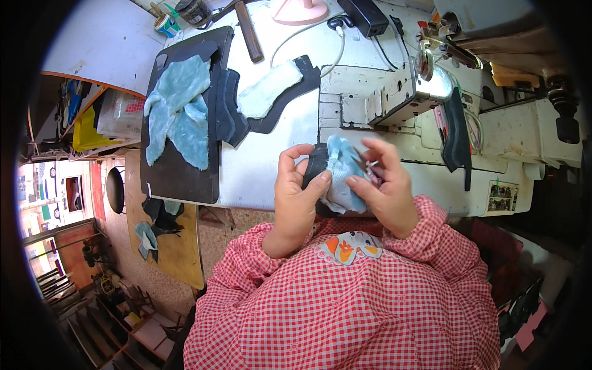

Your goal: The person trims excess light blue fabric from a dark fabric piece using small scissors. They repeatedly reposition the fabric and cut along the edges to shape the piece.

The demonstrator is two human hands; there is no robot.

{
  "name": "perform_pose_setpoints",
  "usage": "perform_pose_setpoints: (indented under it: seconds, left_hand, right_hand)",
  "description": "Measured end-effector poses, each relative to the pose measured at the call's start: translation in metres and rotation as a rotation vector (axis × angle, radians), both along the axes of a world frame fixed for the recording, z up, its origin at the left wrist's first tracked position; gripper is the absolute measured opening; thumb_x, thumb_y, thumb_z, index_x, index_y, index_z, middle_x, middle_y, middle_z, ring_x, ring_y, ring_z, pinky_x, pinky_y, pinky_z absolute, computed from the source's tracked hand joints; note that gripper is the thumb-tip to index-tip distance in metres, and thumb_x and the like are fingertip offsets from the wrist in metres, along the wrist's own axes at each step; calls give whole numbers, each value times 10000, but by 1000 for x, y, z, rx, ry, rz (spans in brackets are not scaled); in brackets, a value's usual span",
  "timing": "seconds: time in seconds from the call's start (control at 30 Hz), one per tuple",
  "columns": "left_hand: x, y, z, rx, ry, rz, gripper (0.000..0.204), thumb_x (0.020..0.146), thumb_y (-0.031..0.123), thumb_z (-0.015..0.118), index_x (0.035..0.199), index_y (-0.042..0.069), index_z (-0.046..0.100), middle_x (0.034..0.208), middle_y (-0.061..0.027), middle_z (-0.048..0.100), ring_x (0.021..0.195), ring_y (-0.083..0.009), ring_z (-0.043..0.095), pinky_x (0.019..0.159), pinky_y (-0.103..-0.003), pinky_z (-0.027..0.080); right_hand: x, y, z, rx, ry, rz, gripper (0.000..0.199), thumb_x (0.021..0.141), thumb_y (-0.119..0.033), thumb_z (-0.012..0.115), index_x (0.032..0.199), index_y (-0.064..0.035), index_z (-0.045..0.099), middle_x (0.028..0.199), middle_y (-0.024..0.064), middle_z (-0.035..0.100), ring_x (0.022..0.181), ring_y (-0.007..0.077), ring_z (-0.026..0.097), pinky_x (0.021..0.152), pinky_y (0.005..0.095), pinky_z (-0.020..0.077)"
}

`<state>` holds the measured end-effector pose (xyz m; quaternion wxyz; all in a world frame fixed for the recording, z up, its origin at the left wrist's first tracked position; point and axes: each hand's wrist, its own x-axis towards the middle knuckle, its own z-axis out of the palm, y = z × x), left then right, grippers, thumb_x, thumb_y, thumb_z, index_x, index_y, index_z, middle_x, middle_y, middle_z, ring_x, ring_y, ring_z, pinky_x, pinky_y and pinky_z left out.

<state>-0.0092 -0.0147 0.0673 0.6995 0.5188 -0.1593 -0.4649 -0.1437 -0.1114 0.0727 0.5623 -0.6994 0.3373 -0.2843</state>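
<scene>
Above the table's front edge I hold a light-blue plush piece (343, 179) joined to a strip of black material (316, 165). My left hand (296, 200) is closed on the black strip, its thumb pressing where black meets blue. With its thumb on the blue side, my right hand (388, 191) grips the plush. Something small and pinkish (372, 174) shows inside the right fingers; I cannot make out what it is. Just beyond the hands stands the sewing machine's raised arm (394, 98).
At left, blue plush pieces (185, 105) lie on a black board (179, 182). Black cut pieces (231, 114), one under a white fleecy piece (269, 89), lie beside it. Behind are a hammer (248, 34) and a black power adapter (364, 17). Black strips (455, 132) rest at right.
</scene>
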Motion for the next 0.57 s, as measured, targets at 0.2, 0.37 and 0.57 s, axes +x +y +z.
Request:
perform_pose_setpoints:
  seconds: [0.2, 0.37, 0.57]
  left_hand:
    - [-1, 1, 1, -19, -72, 2, 443, 920, -51, 578, 1301, 28, 366, 1144, -124, 632, 997, -119, 594, 891, -259, 471]
    - [-1, 2, 3, -50, -76, 6, 416, 926, -52, 572, 1282, 21, 369, 1170, -121, 609, 1008, -107, 569, 900, -257, 456]
    - [0, 3, 1, -53, -50, -12, 405, 930, -51, 567, 1279, 26, 376, 1200, -124, 591, 1027, -112, 561, 920, -260, 451]
  right_hand:
    - [-11, -14, 29, -726, 232, 124, 406, 749, -219, 781, 1117, -101, 655, 776, 57, 591, 649, 245, 611, 549, 358, 474]
    - [-6, -13, 30, -840, 343, 156, 367, 731, -213, 780, 1069, -112, 678, 736, 28, 554, 622, 202, 592, 548, 341, 456]
    - [-7, -13, 26, -854, 362, 159, 372, 735, -216, 778, 1083, -128, 682, 731, 18, 552, 636, 200, 596, 549, 346, 456]
